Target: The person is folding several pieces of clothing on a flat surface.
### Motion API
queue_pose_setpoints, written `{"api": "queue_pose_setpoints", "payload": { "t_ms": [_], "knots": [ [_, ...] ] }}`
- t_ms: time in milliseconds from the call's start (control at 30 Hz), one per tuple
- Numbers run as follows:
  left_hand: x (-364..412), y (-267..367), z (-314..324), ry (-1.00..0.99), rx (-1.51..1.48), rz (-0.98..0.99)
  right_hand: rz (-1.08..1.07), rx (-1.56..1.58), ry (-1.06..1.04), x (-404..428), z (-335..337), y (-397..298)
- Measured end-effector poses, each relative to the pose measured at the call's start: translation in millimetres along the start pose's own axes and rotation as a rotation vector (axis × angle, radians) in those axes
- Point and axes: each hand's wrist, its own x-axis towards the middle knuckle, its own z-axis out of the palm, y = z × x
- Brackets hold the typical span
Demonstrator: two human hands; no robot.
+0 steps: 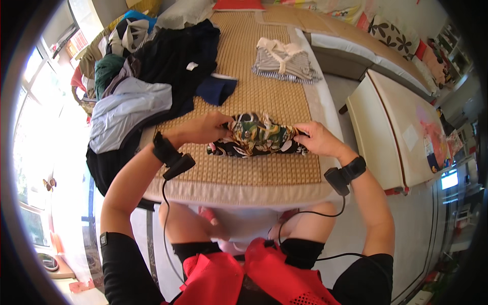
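Observation:
A patterned garment (263,133) in black, green and gold lies folded into a compact bundle on the woven mat (213,171) in front of me. My left hand (213,127) pinches its left end between thumb and fingers. At the opposite end, my right hand (316,139) grips the bundle's edge the same way. Beyond it, a neatly folded striped garment (282,63) with a cream collar rests near the mat's right side.
Left of the mat lies a heap of loose clothes, with a black garment (171,57) and a light grey-blue garment (129,110). A white cabinet (396,133) stands at the right, below a long padded seat (366,45). Cables (165,221) hang from both wrist devices.

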Motion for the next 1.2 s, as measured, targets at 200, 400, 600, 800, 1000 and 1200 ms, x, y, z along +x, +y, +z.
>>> {"api": "queue_pose_setpoints", "payload": {
  "t_ms": [200, 400, 600, 800, 1000, 1200],
  "knots": [
    [128.4, 3.5, -113.1, 0.239, -0.057, -0.072, -0.059, -0.366, 0.177, 126.5, -126.8, 38.5],
    [245.5, 9.8, -189.1, 0.986, 0.318, 0.45, -0.313, -0.62, 0.84, 199.2, -222.5, 44.2],
    [309.4, -62.7, -135.0, 0.983, 0.296, 0.526, -0.399, -0.63, 0.885, 219.0, -183.0, 124.4],
    [308.4, -134.6, -40.1, 0.685, 0.391, 0.356, -0.137, -0.625, 0.549, 191.9, -78.3, 198.9],
    [279.5, -100.9, -59.2, 0.516, 0.588, 0.201, 0.067, -0.756, 0.321, 186.9, -89.3, 168.7],
    [186.9, -67.8, -72.6, 0.262, 0.581, 0.043, -0.024, -0.689, 0.34, 153.7, -49.4, 97.2]
  ]
}}
